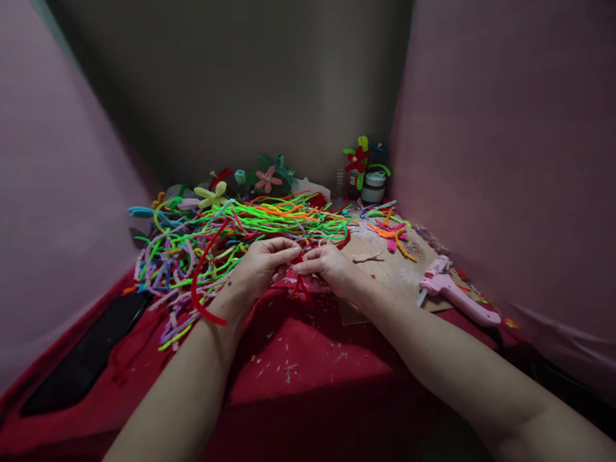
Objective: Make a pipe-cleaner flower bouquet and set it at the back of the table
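Both hands meet over the near side of a heap of coloured pipe cleaners (pixel 260 215). My left hand (pixel 267 260) pinches a red pipe cleaner (pixel 299 285) between thumb and fingertips. Close against it, my right hand (pixel 330 266) is closed on the same red piece, whose bent loops and ends hang below the fingers. The exact shape within the fingertips is hidden. Another long red pipe cleaner (pixel 197 282) curves over my left forearm.
A pink glue gun (pixel 457 292) lies at the right by a cardboard sheet (pixel 356 314) bearing an orange and pink pipe-cleaner piece (pixel 392 234). A black flat object (pixel 86 353) lies left. Behind stand pipe-cleaner flowers (pixel 268 179) and a lidded jar (pixel 373 187). Scraps dot the red cloth (pixel 327 366).
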A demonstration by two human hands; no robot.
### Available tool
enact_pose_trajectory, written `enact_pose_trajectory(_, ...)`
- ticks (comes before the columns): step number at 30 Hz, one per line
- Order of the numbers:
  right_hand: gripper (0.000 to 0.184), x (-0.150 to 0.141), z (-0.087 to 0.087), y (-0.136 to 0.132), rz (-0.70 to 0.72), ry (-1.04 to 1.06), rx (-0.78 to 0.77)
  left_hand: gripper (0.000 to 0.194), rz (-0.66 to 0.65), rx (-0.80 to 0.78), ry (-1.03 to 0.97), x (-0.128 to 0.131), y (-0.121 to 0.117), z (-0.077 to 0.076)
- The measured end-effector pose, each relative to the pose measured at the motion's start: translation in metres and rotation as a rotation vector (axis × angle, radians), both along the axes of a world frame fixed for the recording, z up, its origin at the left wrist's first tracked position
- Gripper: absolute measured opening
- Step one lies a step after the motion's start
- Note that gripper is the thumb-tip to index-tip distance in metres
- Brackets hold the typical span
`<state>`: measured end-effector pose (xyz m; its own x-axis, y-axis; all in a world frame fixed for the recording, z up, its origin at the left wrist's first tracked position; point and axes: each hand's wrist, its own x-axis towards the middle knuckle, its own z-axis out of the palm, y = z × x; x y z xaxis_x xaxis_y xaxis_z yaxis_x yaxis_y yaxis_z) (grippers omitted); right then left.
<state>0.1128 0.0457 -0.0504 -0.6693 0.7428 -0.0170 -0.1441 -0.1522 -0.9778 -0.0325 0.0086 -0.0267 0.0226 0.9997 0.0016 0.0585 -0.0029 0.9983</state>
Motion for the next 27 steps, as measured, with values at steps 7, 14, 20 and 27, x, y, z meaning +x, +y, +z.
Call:
enact_pose_trajectory(7, 0.027, -0.0010, 0.0001, -0.0028, -0.005, -0.075, 0.061, 0.018, 0.030, 0.136, 0.424, 0.0029, -0.0043, 0.0074)
enact_pose_trajectory(14, 0.023, -0.0018, 0.0011, -0.0068, -0.007, -0.073, 0.080, 0.019, 0.098, 0.322, 0.823, 0.0035, -0.0015, 0.0058)
enact_pose_trajectory(20, 0.027, -0.0026, 0.0001, -0.0049, -0.070, 0.000, 0.053, 0.018, 0.184, 0.283, 0.526, 0.0085, -0.0013, 0.0018)
enact_pose_trajectory(27, 0.027, -0.0001, 0.0040, 0.0010, -0.230, 0.113, -0.027, 0.026, -0.030, 0.063, 0.160, 0.0077, -0.0051, 0.0039)
